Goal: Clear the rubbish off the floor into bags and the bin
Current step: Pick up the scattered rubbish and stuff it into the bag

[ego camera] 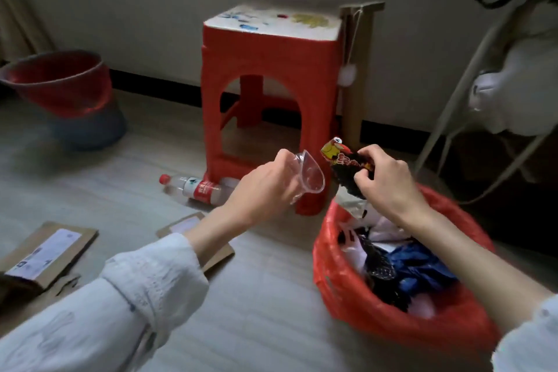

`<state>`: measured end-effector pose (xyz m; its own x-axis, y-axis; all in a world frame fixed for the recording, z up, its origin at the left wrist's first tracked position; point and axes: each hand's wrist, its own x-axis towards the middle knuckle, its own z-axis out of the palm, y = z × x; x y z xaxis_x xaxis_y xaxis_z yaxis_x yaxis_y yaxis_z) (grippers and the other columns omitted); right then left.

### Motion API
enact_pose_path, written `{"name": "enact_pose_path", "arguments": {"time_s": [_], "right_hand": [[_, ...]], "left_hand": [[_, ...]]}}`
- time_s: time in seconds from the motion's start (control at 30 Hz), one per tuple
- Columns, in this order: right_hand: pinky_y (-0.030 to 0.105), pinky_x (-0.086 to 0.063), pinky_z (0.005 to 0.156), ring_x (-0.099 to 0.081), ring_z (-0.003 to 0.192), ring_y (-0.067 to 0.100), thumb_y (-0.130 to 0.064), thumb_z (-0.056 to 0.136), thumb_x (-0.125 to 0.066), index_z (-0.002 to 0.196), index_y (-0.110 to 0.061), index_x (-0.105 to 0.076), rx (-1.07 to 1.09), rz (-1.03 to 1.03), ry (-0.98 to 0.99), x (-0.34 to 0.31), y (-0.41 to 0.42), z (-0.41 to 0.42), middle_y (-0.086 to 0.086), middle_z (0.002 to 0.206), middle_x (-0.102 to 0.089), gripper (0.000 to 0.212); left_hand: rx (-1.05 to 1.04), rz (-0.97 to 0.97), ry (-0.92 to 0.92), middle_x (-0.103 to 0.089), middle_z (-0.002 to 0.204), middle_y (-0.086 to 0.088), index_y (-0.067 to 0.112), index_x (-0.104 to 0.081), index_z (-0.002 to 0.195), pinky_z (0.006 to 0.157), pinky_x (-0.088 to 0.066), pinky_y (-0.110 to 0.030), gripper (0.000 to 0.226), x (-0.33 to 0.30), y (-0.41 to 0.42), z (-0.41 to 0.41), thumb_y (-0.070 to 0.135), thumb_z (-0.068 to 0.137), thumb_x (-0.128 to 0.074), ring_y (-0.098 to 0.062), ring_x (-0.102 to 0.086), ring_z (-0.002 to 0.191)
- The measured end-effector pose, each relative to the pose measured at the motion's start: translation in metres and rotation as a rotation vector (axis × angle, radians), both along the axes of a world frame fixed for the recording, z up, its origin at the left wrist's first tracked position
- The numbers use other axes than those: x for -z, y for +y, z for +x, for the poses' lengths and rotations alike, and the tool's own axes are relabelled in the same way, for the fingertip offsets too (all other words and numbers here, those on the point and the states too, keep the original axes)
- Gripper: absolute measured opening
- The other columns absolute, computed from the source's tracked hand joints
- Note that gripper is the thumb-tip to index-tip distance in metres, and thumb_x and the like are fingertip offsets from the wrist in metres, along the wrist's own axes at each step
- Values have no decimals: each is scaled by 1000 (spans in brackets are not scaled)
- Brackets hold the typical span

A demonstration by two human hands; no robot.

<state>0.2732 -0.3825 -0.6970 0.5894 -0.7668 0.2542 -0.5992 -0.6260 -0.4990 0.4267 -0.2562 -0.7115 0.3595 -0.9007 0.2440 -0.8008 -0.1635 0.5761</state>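
Observation:
My left hand (265, 187) grips a clear plastic cup (311, 177), held tilted in the air in front of the red stool. My right hand (389, 181) pinches a crumpled black, red and yellow snack wrapper (345, 164) just above the far rim of a red plastic bag (341, 278). That bag stands open on the floor at the right and holds dark, blue and white rubbish. A clear water bottle (193, 187) with a red cap and red label lies on the floor by the stool's foot.
A red plastic stool (268, 78) stands by the wall, a cardboard post (359, 69) beside it. A bin lined with a red bag (60, 84) sits at the far left. Flat cardboard pieces (45, 254) lie on the floor near my left arm. A white rack (471, 118) stands at the right.

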Motion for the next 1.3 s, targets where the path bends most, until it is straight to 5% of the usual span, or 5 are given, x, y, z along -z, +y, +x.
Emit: {"name": "enact_pose_path", "arguments": {"time_s": [0.23,0.53,0.83,1.0,1.3], "right_hand": [[39,-46,82,-58,99,37,-10,86,-50,121,-16,-55,174,-32,175,31,-34,-94,21,106,-62,36],[29,-46,46,-62,51,24,-8,64,-50,75,-17,-70,22,-280,643,91,-41,-122,2,50,-62,24],[40,-26,112,-33,137,30,-24,95,-29,144,-26,-32,-126,340,863,110,-49,-120,7,151,-30,49],[57,4,115,-19,143,21,-26,97,-20,143,-20,-30,-235,293,1087,124,-58,-118,3,153,-25,47],[42,-16,113,-46,127,24,-24,92,-32,121,-19,-49,-127,261,865,116,-56,-121,8,131,-56,34]], "left_hand": [[29,-110,85,-49,87,1,17,-38,89,68,-41,-36,17,33,-64,-92,31,93,-47,-21,-50,80],[188,302,-578,-58,56,5,22,-61,65,44,-40,-20,38,97,-92,-146,27,35,-84,-15,-59,52],[446,740,-314,-29,149,-16,1,-26,138,114,-18,-43,53,94,-95,-141,28,94,-41,-30,-18,142],[505,1004,-383,14,157,2,17,9,148,115,6,-54,67,127,-104,-141,37,97,-30,-21,14,144],[544,823,-334,-34,149,-2,16,-42,134,111,0,-62,40,107,-114,-136,22,99,-24,-23,-22,141]]}}
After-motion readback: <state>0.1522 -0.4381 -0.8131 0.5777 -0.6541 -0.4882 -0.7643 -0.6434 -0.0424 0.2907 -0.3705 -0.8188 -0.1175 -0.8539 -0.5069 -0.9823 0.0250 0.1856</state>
